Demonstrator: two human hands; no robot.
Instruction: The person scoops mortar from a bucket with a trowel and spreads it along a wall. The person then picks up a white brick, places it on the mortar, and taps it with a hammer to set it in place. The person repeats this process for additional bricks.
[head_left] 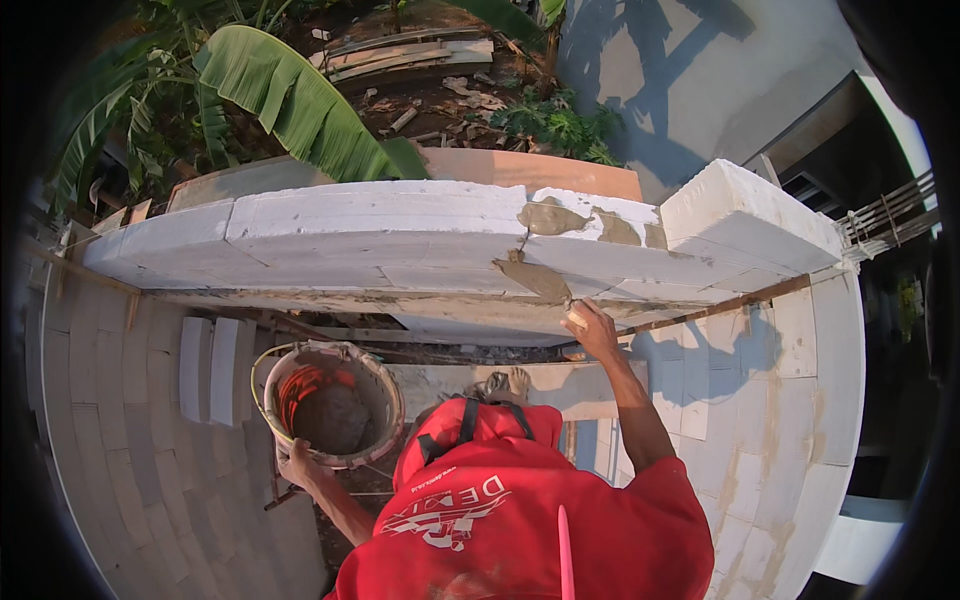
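Observation:
My right hand [592, 328] is closed round the handle of a trowel [538, 279]. Its blade, smeared with grey mortar, is held against or just in front of the near face of the white block wall [370, 212]. Above the blade, a wet lump of mortar [552, 216] lies on the wall's top, in the gap between the long block at left and a raised white block [745, 218] at right. My left hand [297, 466] grips the near left edge of a mortar-crusted bucket [391, 392], partly hiding its fingers. Grey mortar [335, 415] sits inside.
Two loose white blocks [212, 370] stand left of the bucket. My bare feet [505, 382] rest on a plank [590, 390]. Block walls rise at left and right [740, 430]. Beyond the front wall are a banana leaf [290, 90] and stacked boards [405, 55].

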